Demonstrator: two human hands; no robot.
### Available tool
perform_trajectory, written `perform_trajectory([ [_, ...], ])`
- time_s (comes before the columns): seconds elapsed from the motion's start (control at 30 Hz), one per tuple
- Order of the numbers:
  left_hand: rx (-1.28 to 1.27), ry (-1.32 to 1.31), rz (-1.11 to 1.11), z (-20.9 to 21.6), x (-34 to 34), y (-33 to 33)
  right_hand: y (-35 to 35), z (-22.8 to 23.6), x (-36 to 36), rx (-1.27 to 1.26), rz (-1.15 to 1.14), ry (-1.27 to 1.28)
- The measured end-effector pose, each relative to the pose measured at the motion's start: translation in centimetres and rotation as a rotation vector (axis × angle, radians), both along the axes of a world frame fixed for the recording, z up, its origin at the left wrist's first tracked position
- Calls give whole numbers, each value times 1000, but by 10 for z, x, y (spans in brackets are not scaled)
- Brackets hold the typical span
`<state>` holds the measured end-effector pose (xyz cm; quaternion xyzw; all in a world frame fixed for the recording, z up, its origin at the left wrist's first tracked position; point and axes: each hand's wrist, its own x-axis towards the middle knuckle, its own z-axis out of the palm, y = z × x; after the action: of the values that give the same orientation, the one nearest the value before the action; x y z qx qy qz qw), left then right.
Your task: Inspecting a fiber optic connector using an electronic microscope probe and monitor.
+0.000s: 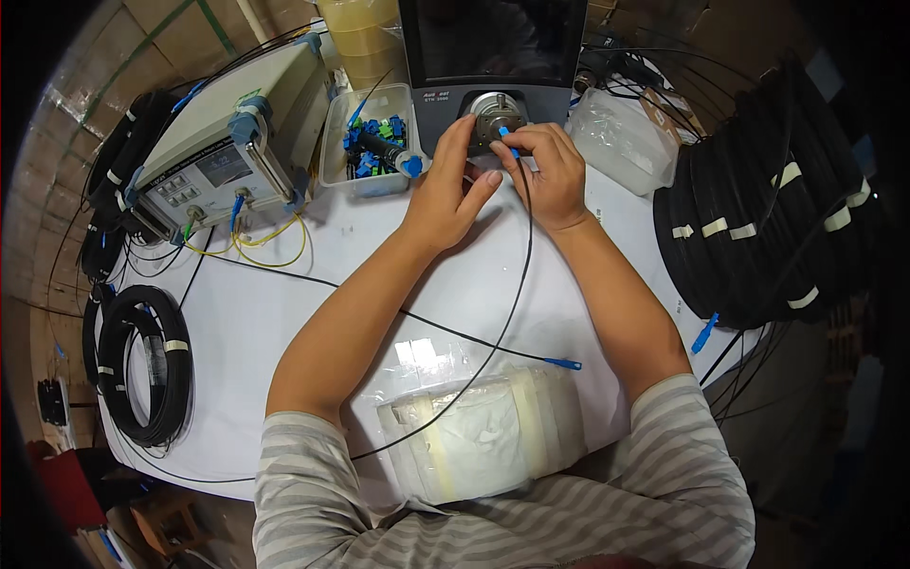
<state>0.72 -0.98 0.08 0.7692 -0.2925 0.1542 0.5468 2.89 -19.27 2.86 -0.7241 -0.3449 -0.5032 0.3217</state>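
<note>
Already we have the blue plug (509,142) at the round port (497,116) on the far device (493,57); our right hand (550,171) pinches it, our left hand (445,185) braces the port, fingers spread; seating looks unfinished; the cable (517,284) trails near.

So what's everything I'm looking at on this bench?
Inspection unit with dark screen and round metal port: one, grey, far middle.
Blue connector on black cable: one, at the port, pinched by right fingers.
Test instrument: one, beige, far left, yellow leads plugged in.
Clear tub of connectors: one, blue and green pieces, beside the unit.
Cable coils: large black bundle right; smaller coil left.
Clear bags: stack, near edge.
Left hand: on the port.
Right hand: holding the connector.
</note>
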Motion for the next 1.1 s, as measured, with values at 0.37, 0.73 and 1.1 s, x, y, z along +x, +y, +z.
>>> perform_trajectory([
  [0.37, 26, -18, 15, 1, 0, 0, 2, 6, -1, -22, -83, 31],
  [0.73, 36, -52, 48, 8, -6, -6, -10, -7, 19, -33, -140, 247],
  [1.1, 36, 73, -61, 7, -4, 1, 14, -10, 17, 155, -137, 330],
])
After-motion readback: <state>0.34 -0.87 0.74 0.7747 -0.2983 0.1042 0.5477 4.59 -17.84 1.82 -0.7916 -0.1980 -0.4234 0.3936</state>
